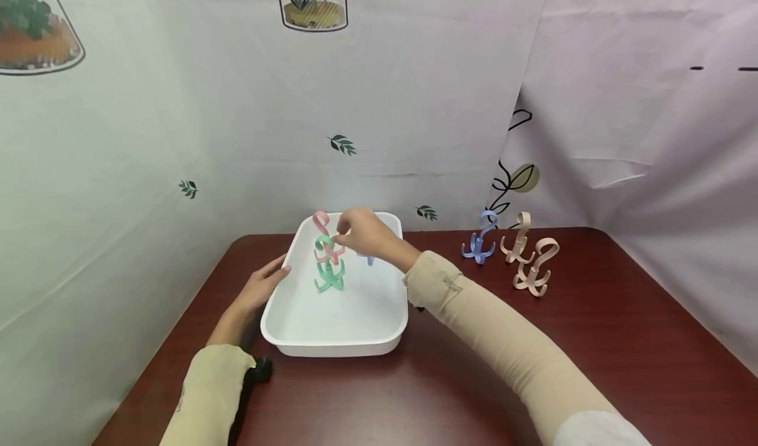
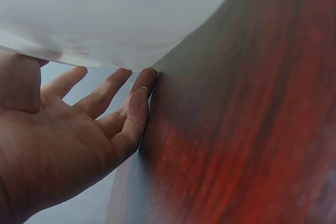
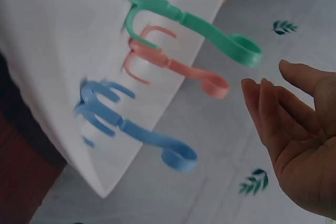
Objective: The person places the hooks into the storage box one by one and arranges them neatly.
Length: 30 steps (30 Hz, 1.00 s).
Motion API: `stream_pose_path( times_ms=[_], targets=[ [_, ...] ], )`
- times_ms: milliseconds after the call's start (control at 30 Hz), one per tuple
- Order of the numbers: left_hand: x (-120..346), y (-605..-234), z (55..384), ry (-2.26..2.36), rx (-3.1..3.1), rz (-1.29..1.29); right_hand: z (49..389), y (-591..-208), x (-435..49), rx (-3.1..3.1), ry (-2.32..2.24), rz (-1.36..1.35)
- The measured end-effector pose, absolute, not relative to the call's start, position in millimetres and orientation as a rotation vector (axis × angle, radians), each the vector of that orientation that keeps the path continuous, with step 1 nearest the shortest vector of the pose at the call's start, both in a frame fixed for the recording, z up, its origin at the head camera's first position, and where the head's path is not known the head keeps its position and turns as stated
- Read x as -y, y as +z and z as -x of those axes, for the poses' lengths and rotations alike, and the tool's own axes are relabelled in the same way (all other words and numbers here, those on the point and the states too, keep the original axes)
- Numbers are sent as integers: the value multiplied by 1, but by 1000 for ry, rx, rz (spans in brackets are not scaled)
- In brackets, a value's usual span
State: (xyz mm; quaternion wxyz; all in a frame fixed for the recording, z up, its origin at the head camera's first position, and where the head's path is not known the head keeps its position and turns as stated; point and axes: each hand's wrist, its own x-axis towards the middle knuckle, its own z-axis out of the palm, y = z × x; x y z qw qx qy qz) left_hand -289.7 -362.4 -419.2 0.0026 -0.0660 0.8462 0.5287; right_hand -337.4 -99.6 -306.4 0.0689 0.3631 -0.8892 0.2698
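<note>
A green four-arm swivel hook (image 1: 329, 275) stands upright in the white tray (image 1: 331, 350). My right hand (image 1: 368, 235) is over the tray near its curled top, and the right wrist view shows a gap between the thumb and fingers and that green hook. A pink hook (image 3: 152, 53) and a blue hook (image 3: 105, 109) stand beside the green one; my right hand mostly hides the blue one in the head view. At the tray's left side, my left hand (image 1: 260, 289) holds the rim, thumb at the edge and fingers (image 2: 107, 94) against the outer wall.
On the dark red table (image 1: 462, 367), right of the tray, stand another blue hook (image 1: 478, 245) and two beige hooks, one behind (image 1: 518, 245) and one in front (image 1: 534, 276). A printed cloth backdrop (image 1: 414, 104) rises along the back and sides of the table.
</note>
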Motion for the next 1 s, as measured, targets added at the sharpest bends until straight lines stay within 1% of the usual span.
stream_pose_path(
  times_ms=[233, 433, 600, 767, 1000],
  targets=[
    [362, -417, 291, 1642, -2663, 196, 343, -294, 31, 2620, 935, -1011],
    [365, -415, 291, 1648, -2653, 215, 354, -286, -44, 2672, 983, -769],
    [367, -415, 291, 1631, -2654, 215, 364, -289, -97, 2759, 980, -514],
    [368, -417, 290, 1640, -2645, 190, 374, -299, -125, 2830, 846, -401],
    [365, -419, 290, 1677, -2621, 179, 383, -310, -137, 2899, 709, -359]
  ],
)
